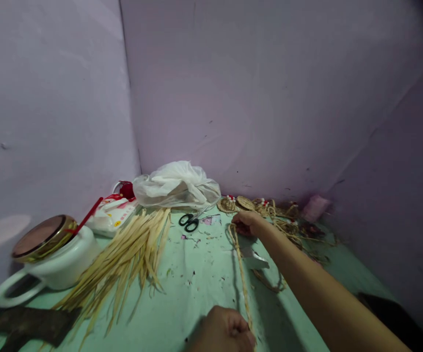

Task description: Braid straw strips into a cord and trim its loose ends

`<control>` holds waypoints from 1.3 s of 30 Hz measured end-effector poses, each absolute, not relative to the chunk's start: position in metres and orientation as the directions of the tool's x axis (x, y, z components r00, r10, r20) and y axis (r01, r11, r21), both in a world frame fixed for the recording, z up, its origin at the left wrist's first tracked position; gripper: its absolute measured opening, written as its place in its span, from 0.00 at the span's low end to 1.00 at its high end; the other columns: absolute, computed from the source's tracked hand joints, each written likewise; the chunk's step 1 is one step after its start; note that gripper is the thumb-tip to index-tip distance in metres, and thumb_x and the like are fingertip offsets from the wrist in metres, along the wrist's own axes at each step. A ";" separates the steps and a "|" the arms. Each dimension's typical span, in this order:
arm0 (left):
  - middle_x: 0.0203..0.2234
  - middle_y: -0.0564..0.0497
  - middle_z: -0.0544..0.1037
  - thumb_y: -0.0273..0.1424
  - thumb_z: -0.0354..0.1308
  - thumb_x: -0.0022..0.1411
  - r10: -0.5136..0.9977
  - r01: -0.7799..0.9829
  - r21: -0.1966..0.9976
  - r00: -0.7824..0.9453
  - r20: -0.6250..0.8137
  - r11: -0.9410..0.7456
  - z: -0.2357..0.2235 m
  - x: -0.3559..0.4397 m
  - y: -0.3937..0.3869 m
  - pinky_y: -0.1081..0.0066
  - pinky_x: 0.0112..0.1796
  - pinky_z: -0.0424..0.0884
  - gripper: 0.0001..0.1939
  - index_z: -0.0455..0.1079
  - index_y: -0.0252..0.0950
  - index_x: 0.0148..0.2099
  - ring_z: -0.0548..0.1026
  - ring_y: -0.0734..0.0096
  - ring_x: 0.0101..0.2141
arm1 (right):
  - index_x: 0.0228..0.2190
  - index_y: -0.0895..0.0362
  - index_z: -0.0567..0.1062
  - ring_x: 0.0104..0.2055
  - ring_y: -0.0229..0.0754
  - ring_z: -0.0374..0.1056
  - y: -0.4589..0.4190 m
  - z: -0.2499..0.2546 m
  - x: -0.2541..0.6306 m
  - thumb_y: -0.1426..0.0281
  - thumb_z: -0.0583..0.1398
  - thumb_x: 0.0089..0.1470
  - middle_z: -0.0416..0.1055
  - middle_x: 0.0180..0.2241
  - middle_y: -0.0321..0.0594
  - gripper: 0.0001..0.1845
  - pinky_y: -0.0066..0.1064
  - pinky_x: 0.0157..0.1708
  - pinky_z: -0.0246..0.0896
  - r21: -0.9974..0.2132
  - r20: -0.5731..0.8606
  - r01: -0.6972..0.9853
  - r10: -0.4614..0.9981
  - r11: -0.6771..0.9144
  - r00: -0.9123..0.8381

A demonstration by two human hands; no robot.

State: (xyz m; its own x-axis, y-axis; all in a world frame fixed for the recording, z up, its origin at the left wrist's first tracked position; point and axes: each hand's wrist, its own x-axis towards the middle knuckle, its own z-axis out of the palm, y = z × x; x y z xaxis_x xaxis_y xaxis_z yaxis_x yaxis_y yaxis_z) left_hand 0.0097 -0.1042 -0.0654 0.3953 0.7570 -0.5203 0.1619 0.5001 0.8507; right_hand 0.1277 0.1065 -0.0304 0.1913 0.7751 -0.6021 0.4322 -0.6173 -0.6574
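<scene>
A twisted straw cord (pixel 241 269) stretches along the table top between my two hands. At the near edge of the view my left hand (pixel 228 330) is closed, with fingers curled around the cord's lower part. Farther off, my right hand (pixel 247 222) reaches in from the right and is bent over the upper end, where the cord folds back in a small loop beside the fingers. Its fingertips are partly hidden, but they appear closed on the cord. Below that hand lies a shiny silvery piece (pixel 255 259), with a curved length of darker cord (pixel 270 285) next to it.
Black-handled scissors (pixel 190 222) lie left of my right hand. Flat straw strips (pixel 123 266) spread across the left side, beside a white mug (pixel 64 266) with a gold-rimmed lid. A white plastic bag (pixel 178 186) and round woven pieces (pixel 228 204) sit along the wall.
</scene>
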 end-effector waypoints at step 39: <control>0.06 0.60 0.60 0.26 0.49 0.36 0.931 0.232 0.971 0.364 -0.024 -0.065 0.010 -0.027 -0.069 0.80 0.12 0.50 0.04 0.62 0.34 0.22 0.57 0.80 0.09 | 0.27 0.55 0.62 0.15 0.33 0.61 -0.081 0.006 0.123 0.77 0.54 0.33 0.69 0.15 0.29 0.13 0.23 0.17 0.53 -0.999 -0.009 0.046 0.964 0.003 -0.265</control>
State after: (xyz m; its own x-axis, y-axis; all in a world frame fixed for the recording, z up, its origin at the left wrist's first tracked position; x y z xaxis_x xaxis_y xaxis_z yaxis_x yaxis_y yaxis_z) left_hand -0.0266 -0.0686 0.0102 0.3635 0.9313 -0.0243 0.2316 -0.0651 0.9706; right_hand 0.1232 -0.0810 0.0059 -0.2655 0.9641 -0.0091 0.0457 0.0032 -0.9990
